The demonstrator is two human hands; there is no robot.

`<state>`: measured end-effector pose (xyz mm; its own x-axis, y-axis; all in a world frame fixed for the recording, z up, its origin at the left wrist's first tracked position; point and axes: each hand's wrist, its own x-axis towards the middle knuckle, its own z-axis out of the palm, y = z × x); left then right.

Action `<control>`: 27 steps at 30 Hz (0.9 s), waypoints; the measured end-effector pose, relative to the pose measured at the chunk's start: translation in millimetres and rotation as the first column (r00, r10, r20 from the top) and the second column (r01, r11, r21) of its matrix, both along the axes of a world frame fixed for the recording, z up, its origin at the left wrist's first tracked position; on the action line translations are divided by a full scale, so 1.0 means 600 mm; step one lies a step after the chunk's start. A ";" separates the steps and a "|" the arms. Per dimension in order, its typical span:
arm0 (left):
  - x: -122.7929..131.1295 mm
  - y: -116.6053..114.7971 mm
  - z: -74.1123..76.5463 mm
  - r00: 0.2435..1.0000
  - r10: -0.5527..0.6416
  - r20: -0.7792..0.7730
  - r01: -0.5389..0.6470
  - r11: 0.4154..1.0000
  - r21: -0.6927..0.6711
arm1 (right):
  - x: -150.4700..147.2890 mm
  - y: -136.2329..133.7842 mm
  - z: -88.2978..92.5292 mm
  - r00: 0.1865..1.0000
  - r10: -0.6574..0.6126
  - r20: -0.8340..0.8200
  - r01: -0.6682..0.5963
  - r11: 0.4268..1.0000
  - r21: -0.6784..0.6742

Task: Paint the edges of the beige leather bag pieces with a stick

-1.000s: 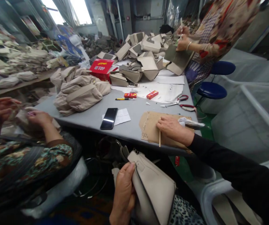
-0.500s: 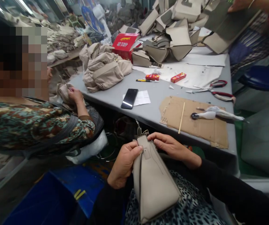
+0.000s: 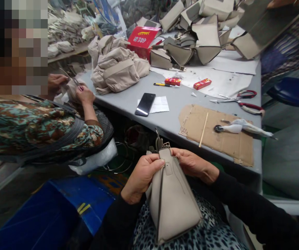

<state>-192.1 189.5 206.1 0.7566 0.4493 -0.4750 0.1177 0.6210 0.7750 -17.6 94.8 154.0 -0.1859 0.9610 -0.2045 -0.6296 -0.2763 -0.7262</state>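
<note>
A beige handbag (image 3: 176,198) rests upright on my lap, over leopard-patterned cloth, with its narrow end towards the table. My left hand (image 3: 144,173) grips the upper left edge, the thumb pressed on the small tab near the top. At the upper right edge, my right hand (image 3: 194,164) is closed on the bag, its fingertips partly hidden behind it. A metal buckle (image 3: 166,144) and a strap end (image 3: 158,137) stick up above the bag's top.
On the grey table (image 3: 174,121) lie a phone (image 3: 145,104), cardboard (image 3: 191,128), scissors (image 3: 248,100), a red box (image 3: 142,40) and a heap of bag pieces (image 3: 206,34). At left a co-worker (image 3: 34,128) handles beige material. A blue bin (image 3: 47,208) stands low left.
The view has shifted slightly. My right fingers have moved down behind the bag's edge, and the strap end stands higher. The co-worker's hands have risen, now showing a thin metal tool.
</note>
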 end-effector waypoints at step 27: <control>0.010 -0.010 0.008 0.999 0.026 -0.036 -0.024 0.998 0.058 | 0.020 -0.006 0.068 0.933 -0.029 0.359 0.049 0.998 -0.046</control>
